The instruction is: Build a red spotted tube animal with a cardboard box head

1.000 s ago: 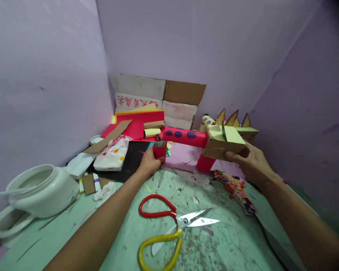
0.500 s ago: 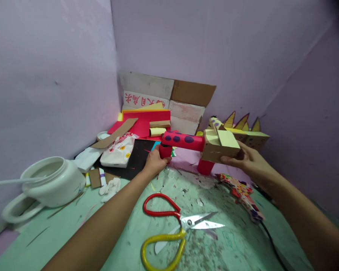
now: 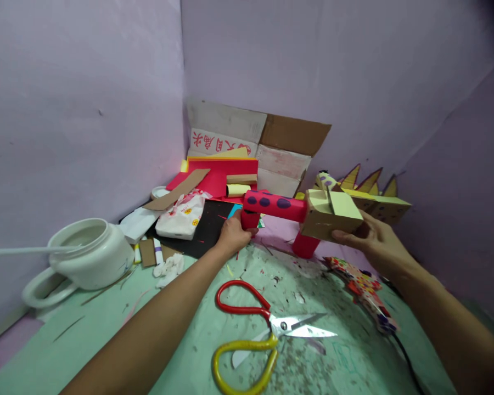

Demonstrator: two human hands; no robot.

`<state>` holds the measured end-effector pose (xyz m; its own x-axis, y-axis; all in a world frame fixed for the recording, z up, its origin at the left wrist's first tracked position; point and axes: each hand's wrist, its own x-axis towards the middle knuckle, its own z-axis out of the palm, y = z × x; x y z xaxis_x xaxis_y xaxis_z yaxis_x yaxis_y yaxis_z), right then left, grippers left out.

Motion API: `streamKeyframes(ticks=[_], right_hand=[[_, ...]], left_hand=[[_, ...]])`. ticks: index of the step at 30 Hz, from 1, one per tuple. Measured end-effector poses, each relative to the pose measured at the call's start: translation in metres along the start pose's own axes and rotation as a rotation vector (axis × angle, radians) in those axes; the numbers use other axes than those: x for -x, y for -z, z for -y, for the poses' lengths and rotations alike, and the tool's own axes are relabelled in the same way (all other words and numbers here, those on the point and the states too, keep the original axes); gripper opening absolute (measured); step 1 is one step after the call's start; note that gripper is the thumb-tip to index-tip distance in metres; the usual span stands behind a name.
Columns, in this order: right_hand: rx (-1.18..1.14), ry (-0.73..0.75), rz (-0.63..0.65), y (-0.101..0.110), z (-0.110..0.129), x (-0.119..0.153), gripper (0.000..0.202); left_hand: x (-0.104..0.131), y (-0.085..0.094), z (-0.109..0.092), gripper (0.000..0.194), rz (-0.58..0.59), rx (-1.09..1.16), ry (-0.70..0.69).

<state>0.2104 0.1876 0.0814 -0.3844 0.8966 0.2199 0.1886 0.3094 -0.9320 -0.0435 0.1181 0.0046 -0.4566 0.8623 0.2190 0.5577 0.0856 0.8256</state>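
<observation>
A paper model spans the space between my hands: a red tube with purple spots (image 3: 275,205) joined to a small cardboard box (image 3: 323,224) topped with pale yellow paper. Short red tubes point downward, one at the model's left end and one (image 3: 305,245) under the box. My left hand (image 3: 234,235) is closed round the left-end red tube (image 3: 250,219), its fingers partly hidden. At the other side, my right hand (image 3: 372,237) grips the box's right end, thumb on the near face. Scissors with red and yellow handles (image 3: 284,326) lie spread on the green tabletop in front.
At left stand a white pot (image 3: 102,258) and a white packet (image 3: 183,216). A pile of red paper (image 3: 208,184) and an opened carton (image 3: 286,164) are behind. On the right are a patterned glue gun (image 3: 364,291) with a black cord and a spiked cardboard model (image 3: 389,206).
The whole scene has shifted rightward in view as my head turned slightly. Both hands keep the same hold on the paper model, which has hardly moved relative to the table.
</observation>
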Motion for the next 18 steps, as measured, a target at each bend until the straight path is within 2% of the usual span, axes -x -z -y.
streamKeyframes(ticks=[11,18], right_hand=[[0.085,-0.071,-0.013,-0.0011,0.0038,0.005,0.062],[0.182,-0.07,-0.057,0.001,-0.0032,0.0056,0.054]], left_hand=[[0.0027,0.0016,0.0028,0.058,0.0,0.005,-0.069],[0.0029,0.0001,0.0043,0.055,0.015,0.025,-0.046]])
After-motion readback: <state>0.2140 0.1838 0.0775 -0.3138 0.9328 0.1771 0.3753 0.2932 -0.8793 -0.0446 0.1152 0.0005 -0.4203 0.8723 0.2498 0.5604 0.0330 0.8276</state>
